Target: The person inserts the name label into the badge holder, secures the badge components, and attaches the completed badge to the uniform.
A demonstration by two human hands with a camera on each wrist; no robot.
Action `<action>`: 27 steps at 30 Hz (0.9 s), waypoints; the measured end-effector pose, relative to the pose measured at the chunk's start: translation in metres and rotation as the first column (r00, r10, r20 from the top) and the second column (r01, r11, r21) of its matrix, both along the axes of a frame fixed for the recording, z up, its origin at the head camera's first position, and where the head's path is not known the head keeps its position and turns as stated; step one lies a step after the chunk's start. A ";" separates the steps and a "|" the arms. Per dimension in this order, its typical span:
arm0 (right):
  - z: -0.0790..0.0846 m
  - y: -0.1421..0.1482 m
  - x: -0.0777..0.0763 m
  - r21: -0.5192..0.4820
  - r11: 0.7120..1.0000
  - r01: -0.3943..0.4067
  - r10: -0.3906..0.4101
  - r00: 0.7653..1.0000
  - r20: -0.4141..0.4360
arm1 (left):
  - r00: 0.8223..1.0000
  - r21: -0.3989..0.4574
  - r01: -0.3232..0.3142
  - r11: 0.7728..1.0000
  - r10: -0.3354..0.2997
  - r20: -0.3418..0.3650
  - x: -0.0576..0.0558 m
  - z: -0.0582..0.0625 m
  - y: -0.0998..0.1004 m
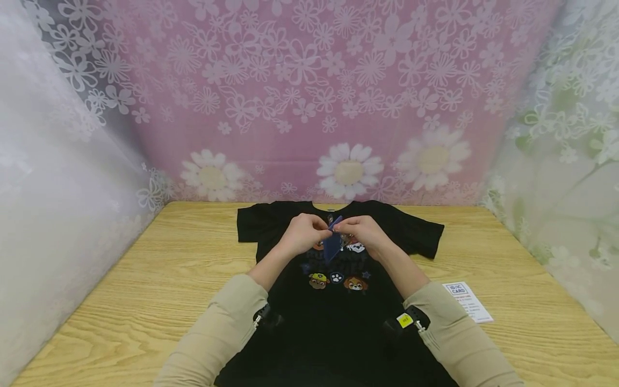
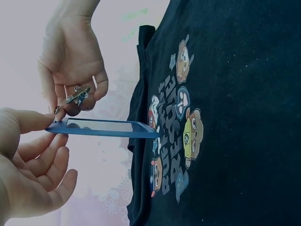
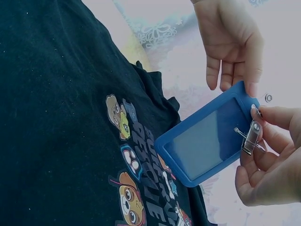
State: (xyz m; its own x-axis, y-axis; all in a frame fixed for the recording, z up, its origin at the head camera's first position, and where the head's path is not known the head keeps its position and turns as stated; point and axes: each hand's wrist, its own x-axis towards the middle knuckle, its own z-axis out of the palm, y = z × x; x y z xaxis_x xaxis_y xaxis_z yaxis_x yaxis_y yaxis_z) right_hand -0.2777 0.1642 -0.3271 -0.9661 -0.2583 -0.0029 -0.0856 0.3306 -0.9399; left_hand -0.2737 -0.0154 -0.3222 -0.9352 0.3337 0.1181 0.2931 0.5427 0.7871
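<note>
A blue ID card holder [image 3: 181, 129] with a clear window hangs above the printed front of a black T-shirt [image 1: 333, 344]. My left hand [image 1: 304, 235] pinches the holder's top edge between thumb and fingers. At that same edge, my right hand [image 1: 366, 235] pinches the strap end of a metal badge clip [image 3: 252, 136]. The clip itself lies against the right hand's curled fingers. A small round snap [image 3: 268, 98] shows beside the holder's corner in the right wrist view. Cartoon dog heads [image 1: 355, 284] and lettering decorate the shirt beneath both hands.
The T-shirt lies spread on a wood-grain table [image 1: 121, 312], neck toward the back. A white card printed ID/IC CARD [image 1: 468, 302] rests to the right, partly behind the right sleeve. Flowered curtains [image 1: 309, 97] enclose the back and sides.
</note>
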 end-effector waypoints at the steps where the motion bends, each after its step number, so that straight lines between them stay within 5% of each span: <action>1: 0.000 0.000 0.000 -0.001 1.000 0.000 0.000 1.000 0.001 | 1.000 -0.013 -0.003 1.000 0.003 -0.006 0.000 0.000 0.000; 16: -0.002 -0.001 -0.002 0.012 1.000 0.015 -0.015 1.000 0.019 | 0.998 -0.097 -0.049 0.994 0.046 -0.036 0.001 -0.002 0.000; 27: 0.000 -0.002 0.000 0.074 0.997 -0.010 0.011 1.000 -0.009 | 0.984 -0.149 -0.133 0.980 0.113 -0.135 0.002 -0.002 0.001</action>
